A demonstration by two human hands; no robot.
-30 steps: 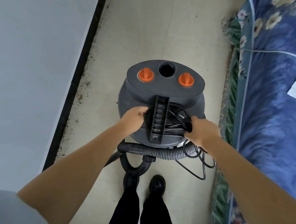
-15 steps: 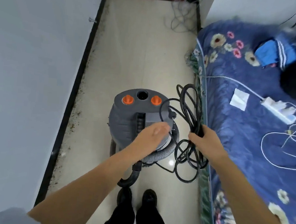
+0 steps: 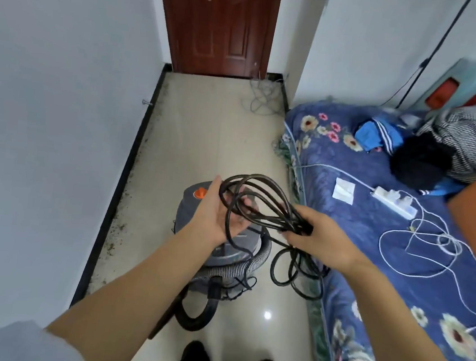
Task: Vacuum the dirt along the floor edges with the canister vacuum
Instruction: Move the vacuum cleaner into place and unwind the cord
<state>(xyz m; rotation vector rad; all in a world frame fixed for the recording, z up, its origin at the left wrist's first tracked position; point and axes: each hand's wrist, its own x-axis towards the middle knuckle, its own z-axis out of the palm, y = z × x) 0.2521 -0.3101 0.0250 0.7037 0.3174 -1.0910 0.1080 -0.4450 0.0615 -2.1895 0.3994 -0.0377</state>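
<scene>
Vacuum [image 3: 213,236]: grey canister with an orange knob, on the floor [image 3: 215,136] at centre frame, partly hidden behind the left forearm. Ribbed hose [image 3: 239,265] curls round its lower side, toward the bottom of the frame.

Cord [image 3: 261,200]: black, bundled in loops above the canister; spare loops hang lower right of it, just beside the bed [image 3: 370,253]. Judged to be lifted clear for unwinding before plugging in; no suction work begun.

Right hand [image 3: 322,236]: right of centre, back of hand up, grip pinching the gathered end of the loops, fingers curled round them.

Left hand [image 3: 221,214]: centre, palm up and tilted, grip spread; loops pass over the palm, thumb alongside them. Likely serving as a rest to keep the loops apart.

Dirt [image 3: 121,221]: dark specks along the black baseboard [image 3: 118,191], left of the vacuum, untouched.

Power strip [image 3: 393,202]: white, on the bed at right, with white cables; a probable outlet.

Door [image 3: 218,22]: brown, top centre.
</scene>
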